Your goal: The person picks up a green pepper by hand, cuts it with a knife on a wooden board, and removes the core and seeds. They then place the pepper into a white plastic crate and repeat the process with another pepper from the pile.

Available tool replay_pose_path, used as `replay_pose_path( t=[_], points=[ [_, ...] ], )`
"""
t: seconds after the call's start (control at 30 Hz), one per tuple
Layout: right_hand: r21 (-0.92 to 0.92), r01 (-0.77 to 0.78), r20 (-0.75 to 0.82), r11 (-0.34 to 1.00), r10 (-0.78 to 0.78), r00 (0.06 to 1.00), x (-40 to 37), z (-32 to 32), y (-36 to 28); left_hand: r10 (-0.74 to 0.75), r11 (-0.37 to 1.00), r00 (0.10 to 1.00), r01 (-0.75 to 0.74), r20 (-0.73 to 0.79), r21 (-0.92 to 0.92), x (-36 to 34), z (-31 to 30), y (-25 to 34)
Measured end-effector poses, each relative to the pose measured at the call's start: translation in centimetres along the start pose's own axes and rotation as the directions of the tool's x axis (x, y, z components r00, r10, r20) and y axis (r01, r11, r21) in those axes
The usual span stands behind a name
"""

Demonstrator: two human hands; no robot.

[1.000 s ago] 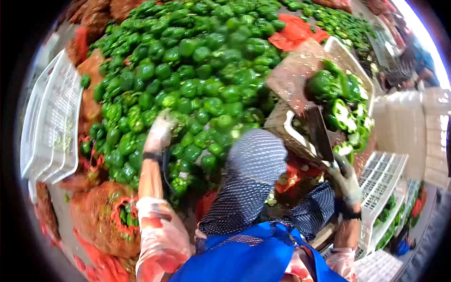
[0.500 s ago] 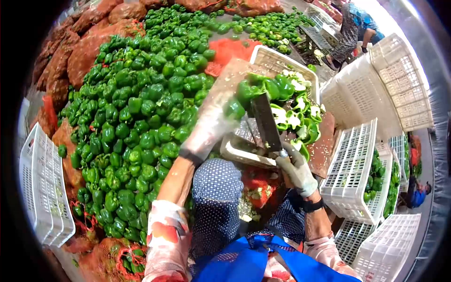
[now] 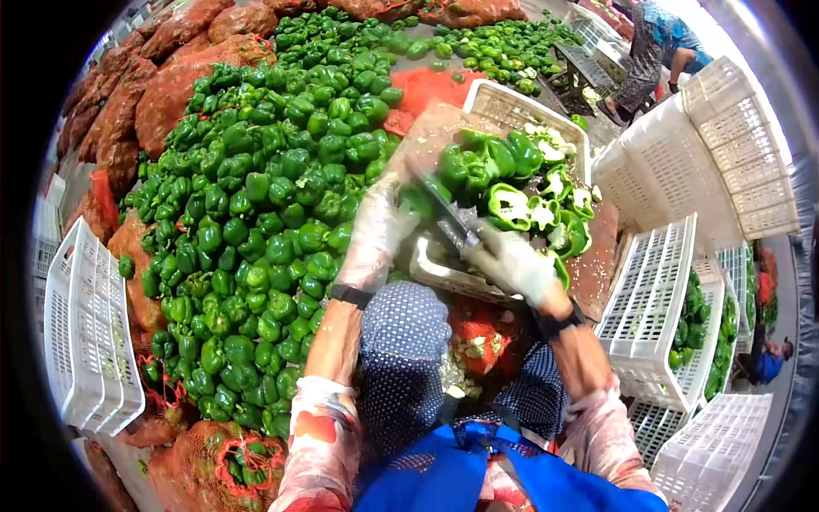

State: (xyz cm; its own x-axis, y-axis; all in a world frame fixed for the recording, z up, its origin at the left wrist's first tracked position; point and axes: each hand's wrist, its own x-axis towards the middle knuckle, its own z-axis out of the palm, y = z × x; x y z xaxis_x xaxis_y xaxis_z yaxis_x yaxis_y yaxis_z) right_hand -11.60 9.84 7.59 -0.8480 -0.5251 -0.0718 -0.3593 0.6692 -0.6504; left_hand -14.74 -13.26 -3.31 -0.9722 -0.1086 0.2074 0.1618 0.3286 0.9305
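My left hand, in a whitish glove and partly blurred, is closed around a green bell pepper. The grip of a broad dark-bladed knife is in my gloved right hand. Its blade slants up and left, over or against the held pepper; motion blur hides the exact contact. Just beyond the blade, whole-looking peppers rest on a board laid across a white crate. Cut pepper pieces with pale insides lie to the right of them.
A large heap of green peppers spreads along my left. Red mesh sacks stand behind it. White slatted crates are stacked at right, and another stack is at far left. A co-worker bends at the upper right.
The knife has swung left, from pointing up beside the pepper to lying across it. My right hand has moved up and left. The left hand stays near the pepper.
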Motion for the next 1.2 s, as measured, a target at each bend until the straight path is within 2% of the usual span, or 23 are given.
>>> replay_pose_path(
  t=[0.03,0.07,0.13,0.2,0.23,0.27,0.3,0.37,0.47,0.53,0.57,0.63,0.67,0.7,0.73,0.77,0.87,0.93,0.97,1.0,1.13,1.17,1.2],
  points=[
    [-0.082,-0.017,0.141,0.996,0.029,0.990,1.1,1.0,2.7,-0.001,0.999,1.000,-0.001,0.023,0.046,0.5,-0.2,-0.1],
    [-0.101,0.042,0.112,0.994,-0.031,0.993,1.0,0.0,1.3,0.051,0.994,0.998,-0.055,-0.039,-0.097,0.7,0.3,-0.6],
    [-0.019,-0.122,0.047,0.992,0.123,0.991,0.4,0.8,0.9,-0.087,0.978,0.996,0.078,-0.038,-0.193,-0.8,-0.3,2.8],
    [-0.070,0.123,-0.085,0.990,-0.129,0.988,-0.6,0.8,1.5,-0.089,0.991,0.993,0.080,-0.077,-0.108,-0.3,-1.0,3.1],
    [-0.003,0.030,-0.093,1.000,-0.030,0.995,-1.0,0.5,1.0,-0.123,0.981,0.988,0.135,-0.090,0.140,0.5,-0.8,0.8],
    [0.065,-0.063,-0.100,0.996,0.069,0.993,-1.4,0.2,0.4,-0.081,0.996,0.990,0.083,-0.112,0.013,0.3,-1.1,1.8],
    [0.127,-0.137,-0.072,0.982,0.147,0.987,-1.3,0.1,-1.0,-0.042,0.971,0.994,0.063,-0.097,0.230,1.2,-1.1,0.8],
    [0.197,-0.199,-0.030,0.960,0.209,0.977,-0.9,-0.3,-2.7,-0.046,0.998,0.995,0.049,-0.089,0.033,1.6,-0.4,-2.5],
    [0.046,0.085,0.037,0.995,-0.086,0.996,0.7,0.7,-1.8,-0.150,0.933,0.985,0.112,-0.086,-0.342,0.8,-0.8,-5.8],
    [0.097,-0.141,0.119,0.985,0.129,0.985,1.6,1.3,-2.4,-0.209,0.970,0.964,0.226,-0.164,0.090,-1.2,-5.0,-3.8],
    [0.109,-0.140,0.106,0.984,0.128,0.986,1.9,1.4,-2.3,-0.351,0.936,0.926,0.348,-0.138,-0.046,-1.8,-6.0,-6.1],
    [0.132,-0.145,0.088,0.981,0.134,0.987,1.9,1.7,-2.1,-0.372,0.927,0.908,0.352,-0.190,-0.131,-3.8,-9.1,-12.1],
    [-0.177,0.363,0.045,0.915,-0.361,0.932,1.7,2.2,0.6,-0.426,0.887,0.874,0.454,-0.234,0.081,-4.6,-12.0,-10.6],
    [0.057,0.039,0.046,0.998,-0.041,0.998,1.4,2.1,-0.5,-0.437,0.876,0.864,0.472,-0.251,0.098,-5.6,-14.2,-13.6],
    [0.078,-0.018,0.050,0.997,0.014,0.999,1.4,2.1,-0.8,-0.440,0.879,0.826,0.477,-0.351,0.021,-6.2,-16.1,-14.4],
    [0.097,-0.079,0.056,0.992,0.073,0.996,1.3,2.2,-0.8,-0.434,0.823,0.828,0.525,-0.356,0.217,-6.3,-19.2,-18.2],
    [0.144,-0.131,0.053,0.981,0.125,0.991,1.2,2.6,0.1,-0.355,0.825,0.765,0.527,-0.538,0.205,-6.1,-24.6,-17.5],
    [0.301,-0.252,0.074,0.920,0.241,0.968,1.3,2.9,0.8,-0.335,0.690,0.795,0.573,-0.506,0.442,-3.6,-27.1,-18.1],
    [0.213,-0.191,0.056,0.958,0.183,0.981,1.1,3.1,1.0,-0.330,0.656,0.802,0.574,-0.497,0.490,-2.3,-28.2,-20.5],
    [0.121,-0.128,0.042,0.984,0.124,0.991,0.9,3.0,0.9,-0.305,0.654,0.815,0.555,-0.493,0.514,-0.7,-28.6,-21.6],
    [0.292,-0.343,0.132,0.893,0.318,0.939,1.7,2.5,0.5,-0.410,0.650,0.749,0.640,-0.520,0.409,4.0,-28.0,-24.2],
    [0.323,-0.377,0.158,0.868,0.344,0.926,1.8,2.4,0.1,-0.277,0.545,0.808,0.578,-0.520,0.607,4.3,-27.5,-24.6],
    [0.311,-0.382,0.166,0.870,0.346,0.923,1.8,2.3,0.1,-0.364,0.584,0.807,0.587,-0.465,0.560,4.9,-28.0,-25.2]
  ],
)
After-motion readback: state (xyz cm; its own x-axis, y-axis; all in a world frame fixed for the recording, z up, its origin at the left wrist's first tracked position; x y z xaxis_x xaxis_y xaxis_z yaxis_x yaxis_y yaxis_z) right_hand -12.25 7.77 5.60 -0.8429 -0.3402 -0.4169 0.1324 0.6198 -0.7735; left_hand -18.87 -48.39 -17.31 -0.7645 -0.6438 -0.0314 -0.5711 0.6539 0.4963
